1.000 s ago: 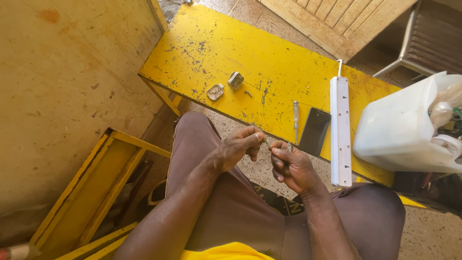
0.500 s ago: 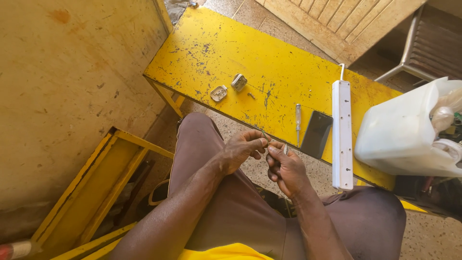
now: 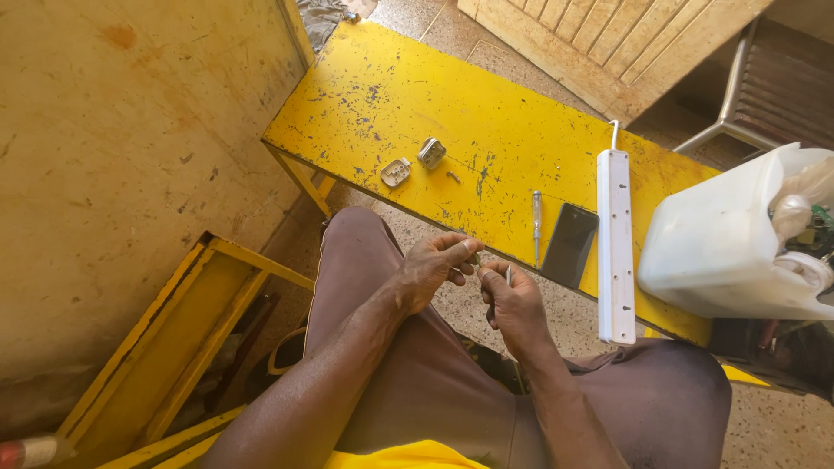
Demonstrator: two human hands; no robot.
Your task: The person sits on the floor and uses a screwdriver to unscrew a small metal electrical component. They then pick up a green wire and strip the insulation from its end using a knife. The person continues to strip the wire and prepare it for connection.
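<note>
Work on the wire end looks to me about in the middle. My left hand (image 3: 432,269) and my right hand (image 3: 512,300) meet above my knees, just in front of the yellow table (image 3: 365,95), and both pinch with the fingertips a thin white wire (image 3: 508,275); it is so small that I cannot tell if its end is already bare. On the table the plug is open in two parts: the white plug cover (image 3: 395,171) lies flat and the grey plug body (image 3: 431,152) lies just beside it, so I judge the opening is done, while the joining and closing are left. No wire goes into these parts yet.

Around me, going from large to small: the yellowish wall (image 3: 130,156) stands at my left, the speckled floor (image 3: 782,426) is under the table, and a yellow metal frame (image 3: 174,339) leans low by the wall. The table paint is scratched and chipped in many places. At its right end sits a white plastic container (image 3: 721,252) with things inside. Then comes the long white power strip (image 3: 614,247), partly over the near edge, then the dark phone (image 3: 571,244), then the small screwdriver (image 3: 537,224), untouched, near my hands.
</note>
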